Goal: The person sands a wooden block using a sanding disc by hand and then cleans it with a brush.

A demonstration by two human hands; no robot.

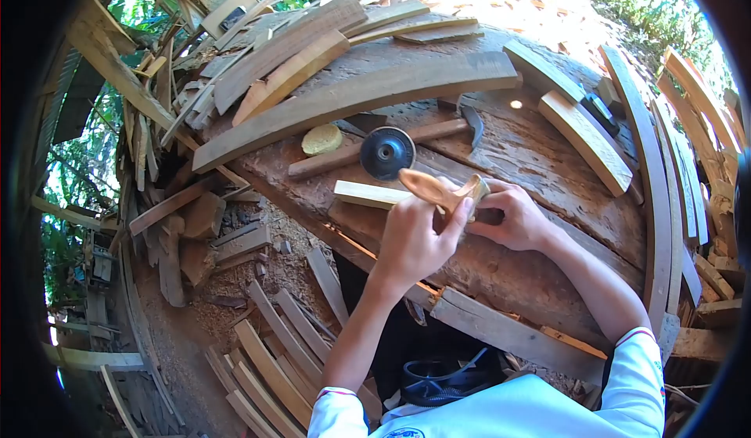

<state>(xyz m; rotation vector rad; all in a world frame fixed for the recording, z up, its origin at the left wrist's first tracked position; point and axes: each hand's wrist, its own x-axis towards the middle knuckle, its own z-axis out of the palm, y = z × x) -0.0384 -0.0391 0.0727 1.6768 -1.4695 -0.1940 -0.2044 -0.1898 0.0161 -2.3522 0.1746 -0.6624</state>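
A smooth, carved wooden piece (pixel 423 185) with a rounded tip and a curved, raised right end is held above the workbench. My left hand (pixel 418 238) is closed around its middle, thumb pressed along the near side. At the raised end, my right hand (pixel 512 215) has its fingers curled and closed against the piece; whether they also hold something thin I cannot make out. Just left of my hands lies a pale wood strip (pixel 368 194). Beyond it are a round black disc (pixel 387 154) and a hammer (pixel 473 127) whose wooden handle passes behind the disc.
The rough wooden workbench (pixel 579 227) carries a long plank (pixel 352 109), a yellowish round block (pixel 321 139) and a short beam (pixel 585 142). Boards are stacked at the back and right. Several curved slats (pixel 274 367) lean at the lower left, near sawdust-covered ground.
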